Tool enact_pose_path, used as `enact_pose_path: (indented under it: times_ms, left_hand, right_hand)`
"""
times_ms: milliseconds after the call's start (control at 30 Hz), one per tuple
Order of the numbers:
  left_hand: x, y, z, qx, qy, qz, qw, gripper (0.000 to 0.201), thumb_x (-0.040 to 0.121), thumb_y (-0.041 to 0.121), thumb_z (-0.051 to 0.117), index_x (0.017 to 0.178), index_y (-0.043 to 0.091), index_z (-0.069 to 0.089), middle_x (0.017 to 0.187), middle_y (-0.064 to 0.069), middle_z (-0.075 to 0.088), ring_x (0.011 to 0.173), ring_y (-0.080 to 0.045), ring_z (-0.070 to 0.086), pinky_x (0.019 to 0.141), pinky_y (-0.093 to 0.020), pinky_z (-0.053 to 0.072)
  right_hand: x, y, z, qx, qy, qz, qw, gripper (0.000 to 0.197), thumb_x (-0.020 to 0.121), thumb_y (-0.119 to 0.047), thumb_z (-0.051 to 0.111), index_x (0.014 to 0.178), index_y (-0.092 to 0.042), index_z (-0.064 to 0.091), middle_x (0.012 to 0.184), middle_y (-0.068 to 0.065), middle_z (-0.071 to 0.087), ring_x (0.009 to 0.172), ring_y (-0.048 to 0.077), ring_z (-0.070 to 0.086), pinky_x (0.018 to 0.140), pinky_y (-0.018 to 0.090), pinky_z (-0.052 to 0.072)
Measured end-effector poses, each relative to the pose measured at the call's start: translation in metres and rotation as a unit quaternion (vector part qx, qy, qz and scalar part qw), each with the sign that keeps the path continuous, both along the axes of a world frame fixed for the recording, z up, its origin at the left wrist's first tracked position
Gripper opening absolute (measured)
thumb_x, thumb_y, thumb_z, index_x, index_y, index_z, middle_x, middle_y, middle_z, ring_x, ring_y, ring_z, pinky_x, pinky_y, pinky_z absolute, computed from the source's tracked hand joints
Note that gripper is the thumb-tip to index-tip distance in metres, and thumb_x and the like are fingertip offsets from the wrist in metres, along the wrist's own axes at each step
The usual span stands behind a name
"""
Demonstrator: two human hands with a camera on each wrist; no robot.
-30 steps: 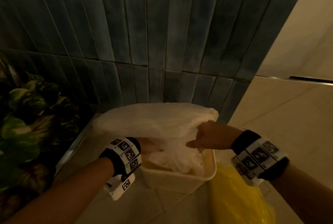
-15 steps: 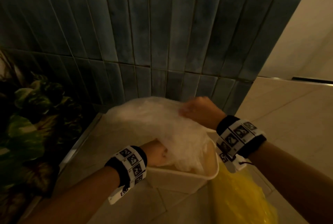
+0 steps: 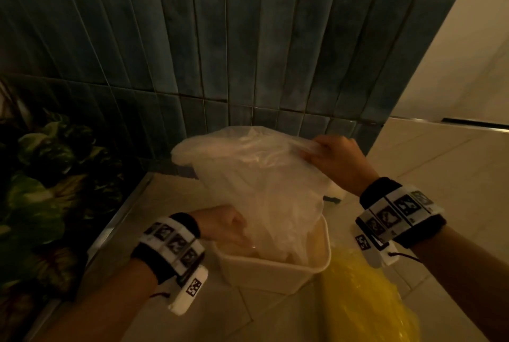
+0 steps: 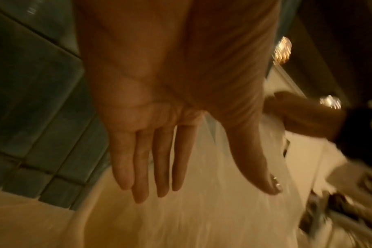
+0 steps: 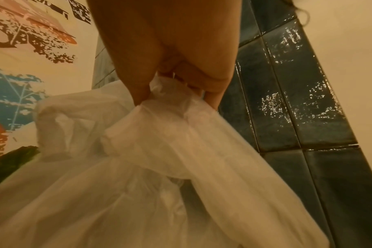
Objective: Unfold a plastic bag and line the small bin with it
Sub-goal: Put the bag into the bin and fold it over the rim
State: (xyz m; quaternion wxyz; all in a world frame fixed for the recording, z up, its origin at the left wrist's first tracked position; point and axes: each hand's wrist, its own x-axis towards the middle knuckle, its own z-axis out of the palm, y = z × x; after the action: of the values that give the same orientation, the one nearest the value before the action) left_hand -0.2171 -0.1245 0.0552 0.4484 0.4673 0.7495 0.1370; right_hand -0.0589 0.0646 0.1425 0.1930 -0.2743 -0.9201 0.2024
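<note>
My head camera is looking down and forward at the bin (image 3: pixel 271 267) by the tiles (image 3: pixel 248 38). My left wrist camera is peering along my open palm, my right one close up at the bag (image 5: pixel 159 167); all are sharing bag and tiles

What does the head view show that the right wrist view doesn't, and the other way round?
Only the head view shows the small bin, the left hand at the bag's lower part above it, and a yellow bag beside it. Only the right wrist view shows the right hand's fingers curled round the bunched plastic. Both show the right hand gripping the white plastic bag before the dark tiled wall.
</note>
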Motion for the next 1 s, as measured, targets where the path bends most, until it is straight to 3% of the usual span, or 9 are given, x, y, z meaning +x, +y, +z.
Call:
enact_pose_path:
  times_ms: [133, 233, 300, 467, 600, 733, 833, 933, 1000]
  left_hand:
    - [-0.012, -0.020, 0.016, 0.159, -0.138, 0.189, 0.959, 0.045, 0.068, 0.040, 0.076, 0.105, 0.022, 0.058, 0.101, 0.010, 0.066, 0.079, 0.009, 0.066, 0.078, -0.015, 0.055]
    - [-0.013, -0.013, 0.013, 0.258, -0.176, 0.371, 0.875, 0.091, 0.048, 0.050, 0.083, 0.122, 0.025, 0.036, 0.121, -0.001, 0.055, 0.102, -0.014, 0.063, 0.081, -0.035, 0.058]
    - [-0.011, -0.004, 0.010, 0.265, -0.193, 0.406, 0.853, 0.085, 0.056, 0.041, 0.083, 0.125, 0.029, 0.034, 0.124, -0.003, 0.050, 0.111, -0.024, 0.056, 0.088, -0.047, 0.054]
    - [0.010, 0.014, -0.004, 0.239, -0.001, 0.274, 0.931, 0.025, 0.086, 0.021, 0.063, 0.108, 0.014, 0.054, 0.093, 0.005, 0.060, 0.097, -0.020, 0.059, 0.077, -0.027, 0.050]
    - [0.016, -0.002, -0.042, 0.026, 0.098, 0.144, 0.984, 0.044, 0.097, 0.035, 0.042, 0.138, 0.018, 0.037, 0.134, 0.004, 0.039, 0.134, -0.026, 0.036, 0.112, -0.034, 0.027]
    - [0.012, -0.021, -0.045, -0.032, 0.112, 0.131, 0.984, 0.062, 0.097, 0.043, 0.038, 0.149, 0.023, 0.011, 0.158, -0.001, 0.011, 0.144, -0.023, 0.016, 0.117, -0.032, 0.014]
    - [0.004, -0.037, -0.025, -0.023, 0.077, 0.191, 0.978, 0.053, 0.101, 0.027, 0.028, 0.147, 0.013, 0.006, 0.158, -0.006, 0.004, 0.146, -0.021, 0.012, 0.114, -0.024, 0.015]
    - [-0.013, -0.058, -0.005, 0.036, 0.042, 0.246, 0.968, 0.048, 0.100, 0.012, 0.036, 0.144, 0.001, 0.021, 0.155, -0.016, 0.019, 0.142, -0.027, 0.025, 0.106, -0.025, 0.026]
    - [-0.036, -0.068, -0.008, 0.100, 0.024, 0.312, 0.944, 0.030, 0.095, 0.008, 0.047, 0.125, 0.001, 0.050, 0.135, -0.025, 0.048, 0.122, -0.037, 0.048, 0.097, -0.036, 0.038]
  right_hand:
    - [0.005, -0.005, -0.002, -0.009, -0.005, 0.013, 1.000, 0.024, 0.091, -0.037, 0.056, 0.097, -0.015, 0.064, 0.089, 0.001, 0.065, 0.082, 0.017, 0.060, 0.074, 0.035, 0.051]
    - [0.004, -0.013, -0.001, -0.029, -0.015, 0.043, 0.999, 0.031, 0.089, -0.038, 0.058, 0.115, -0.021, 0.058, 0.102, -0.005, 0.058, 0.091, 0.013, 0.056, 0.080, 0.028, 0.044]
    - [0.003, -0.017, -0.001, -0.049, -0.027, 0.070, 0.996, 0.041, 0.088, -0.039, 0.059, 0.126, -0.024, 0.052, 0.109, -0.009, 0.055, 0.095, 0.009, 0.054, 0.083, 0.023, 0.042]
    - [0.002, -0.023, -0.009, -0.060, -0.086, 0.121, 0.987, 0.049, 0.091, -0.036, 0.056, 0.137, -0.028, 0.042, 0.114, -0.007, 0.058, 0.075, -0.002, 0.054, 0.082, 0.020, 0.046]
    - [0.003, -0.033, -0.021, -0.067, -0.145, 0.154, 0.975, 0.045, 0.093, -0.034, 0.053, 0.136, -0.033, 0.040, 0.120, -0.007, 0.060, 0.071, -0.001, 0.059, 0.078, 0.015, 0.042]
    - [0.012, -0.046, -0.035, -0.104, -0.251, 0.198, 0.942, 0.053, 0.084, -0.057, 0.055, 0.133, -0.042, 0.043, 0.123, -0.012, 0.055, 0.098, 0.008, 0.056, 0.088, 0.020, 0.042]
    - [0.021, -0.046, -0.045, -0.181, -0.264, 0.203, 0.925, 0.077, 0.062, -0.087, 0.039, 0.127, -0.047, 0.050, 0.125, -0.018, 0.057, 0.112, 0.005, 0.052, 0.102, 0.027, 0.039]
    - [0.032, -0.031, -0.047, -0.232, -0.186, 0.165, 0.940, 0.094, 0.056, -0.095, 0.021, 0.120, -0.038, 0.059, 0.121, -0.013, 0.062, 0.112, 0.008, 0.055, 0.104, 0.029, 0.038]
    - [0.040, -0.018, -0.048, -0.162, -0.190, 0.118, 0.961, 0.074, 0.074, -0.082, 0.027, 0.118, -0.032, 0.061, 0.118, -0.008, 0.061, 0.111, 0.012, 0.054, 0.104, 0.032, 0.038]
